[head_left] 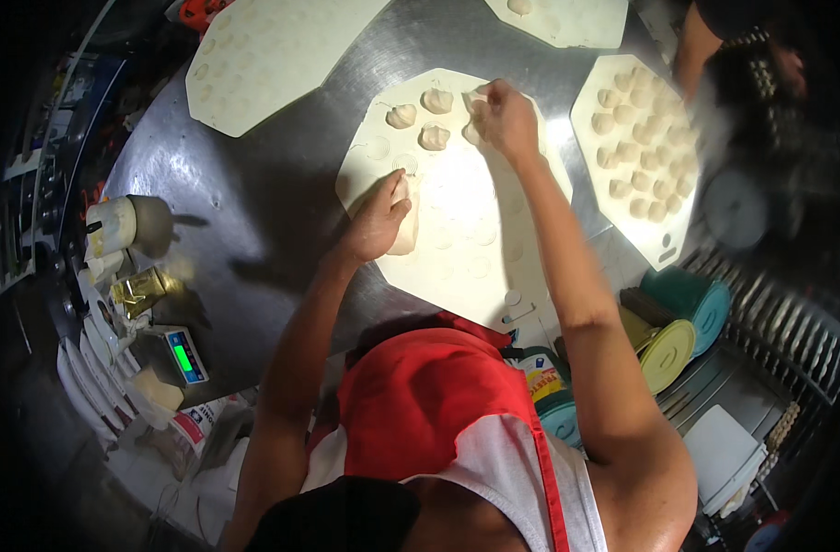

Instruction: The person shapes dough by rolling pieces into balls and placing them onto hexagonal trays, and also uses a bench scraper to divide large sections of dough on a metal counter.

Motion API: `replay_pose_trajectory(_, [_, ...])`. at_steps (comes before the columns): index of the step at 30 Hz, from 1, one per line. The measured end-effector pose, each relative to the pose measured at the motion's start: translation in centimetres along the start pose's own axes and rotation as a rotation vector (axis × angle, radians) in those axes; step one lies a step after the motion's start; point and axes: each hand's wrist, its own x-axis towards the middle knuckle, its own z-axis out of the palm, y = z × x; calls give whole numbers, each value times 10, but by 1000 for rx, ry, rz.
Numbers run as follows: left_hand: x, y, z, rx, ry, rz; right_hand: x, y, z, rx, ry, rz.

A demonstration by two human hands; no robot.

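Observation:
A pale, many-sided board [420,276] lies on the metal table in front of me. My left hand [376,221] is closed around a strip of dough [404,235] at the board's left side. Up at the far right part of the board, my right hand [510,118] has its fingers bent together on a piece of dough [473,127], which they partly hide. Three twisted dough knots sit left of it: a left one [402,116], a far one [437,101] and a nearer one [434,137].
Another board [613,216] at the right carries many round dough pieces [641,180]. Two more pale boards lie at the far left [254,69] and far right [576,28]. A digital scale [186,357] stands left. Lidded tubs [668,357] are at the lower right. A person's arm [696,51] shows top right.

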Motion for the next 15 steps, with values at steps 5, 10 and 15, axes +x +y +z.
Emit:
replay_pose_trajectory(5, [-11, 18, -7, -103, 102, 10, -56, -59, -12, 255, -218, 198])
replay_pose_trajectory(10, [-28, 46, -32, -186, -39, 126, -138, -101, -2, 563, -401, 16])
replay_pose_trajectory(15, [-65, 61, -18, 349, -22, 135, -179, -106, -1, 114, -329, 23])
